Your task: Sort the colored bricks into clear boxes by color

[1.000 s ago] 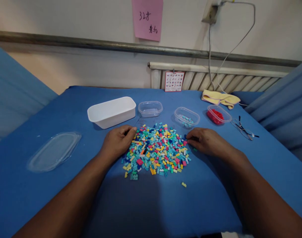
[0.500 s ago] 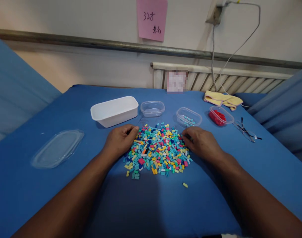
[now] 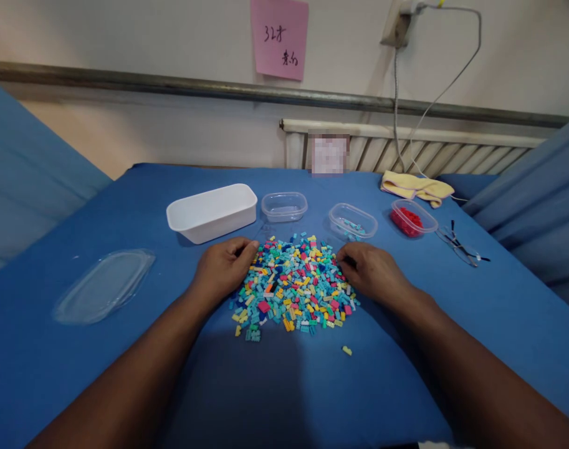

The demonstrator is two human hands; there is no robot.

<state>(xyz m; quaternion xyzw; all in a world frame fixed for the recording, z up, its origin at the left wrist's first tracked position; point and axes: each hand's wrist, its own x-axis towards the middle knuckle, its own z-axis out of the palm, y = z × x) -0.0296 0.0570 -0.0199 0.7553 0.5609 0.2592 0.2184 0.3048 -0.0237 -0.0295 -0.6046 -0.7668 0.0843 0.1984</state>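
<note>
A heap of small toy building bricks [image 3: 298, 284] in turquoise, yellow, pink, blue and other colours lies spread on the blue-covered table. At its left edge rests my left hand [image 3: 225, 265], fingers curled and thumb tip against the forefinger. My right hand [image 3: 372, 271] is at the heap's right edge with its fingers bent inward and pressed together. Whatever either hand has between its fingertips is hidden. Just beyond my right hand, a clear plastic tub [image 3: 353, 221] contains several turquoise bricks. One pale yellow brick [image 3: 346, 350] lies apart, nearer to me.
Behind the heap stand a white oblong bin [image 3: 212, 215] and another clear tub [image 3: 284, 207]. Farther right are a tub of red bricks [image 3: 414, 218], eyeglasses [image 3: 462, 245] and a yellow cloth [image 3: 417, 187]. Clear lids [image 3: 106, 287] lie at left. A radiator [image 3: 372, 146] lines the wall.
The whole view has shifted slightly. Both hands stay at the two sides of the heap, the right one a touch closer in; the containers and bricks look otherwise the same.
</note>
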